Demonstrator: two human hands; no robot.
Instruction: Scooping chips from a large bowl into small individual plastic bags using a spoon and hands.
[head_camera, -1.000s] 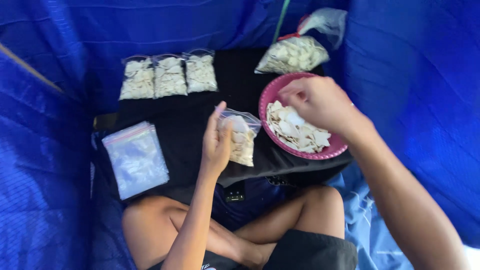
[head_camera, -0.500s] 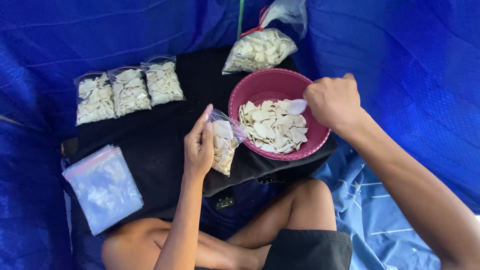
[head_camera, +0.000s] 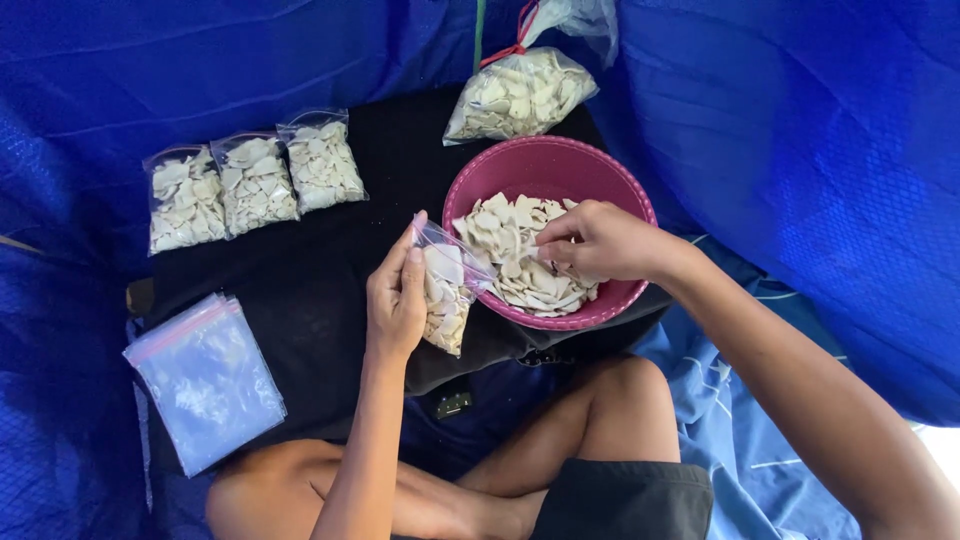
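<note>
On the black cloth (head_camera: 300, 290) spread over the person's lap, the work sits close in. The left hand (head_camera: 397, 300) holds a small clear zip bag (head_camera: 447, 295) upright by its mouth, thumb and fingers pinching the rim so that it stays open toward the bowl; the bag is roughly half full of pale chips. The right hand (head_camera: 600, 243) is down inside the pink plastic bowl (head_camera: 545, 170), fingers drawn together on a few of the white chips (head_camera: 500, 235) heaped there. I cannot tell how many it has caught.

Change since half a second ago: the right hand was then lifted at the bowl's far rim, above the heap; now it has dropped onto the chips on the near side. A second ago it hovered over the bowl, too. The left hand and its bag have kept their station just beside the bowl's left rim. I read this as a fresh pick-up under way, with the bag waiting to take it.

Around this: three filled small bags (head_camera: 250, 180) lie in a row on the cloth's far left, touching one another. A stack of empty zip bags (head_camera: 205, 380) lies at the near left, well apart from the hands. A large tied bag of chips (head_camera: 515, 95) rests just beyond the bowl. Blue tarp (head_camera: 800, 150) walls everything in.
</note>
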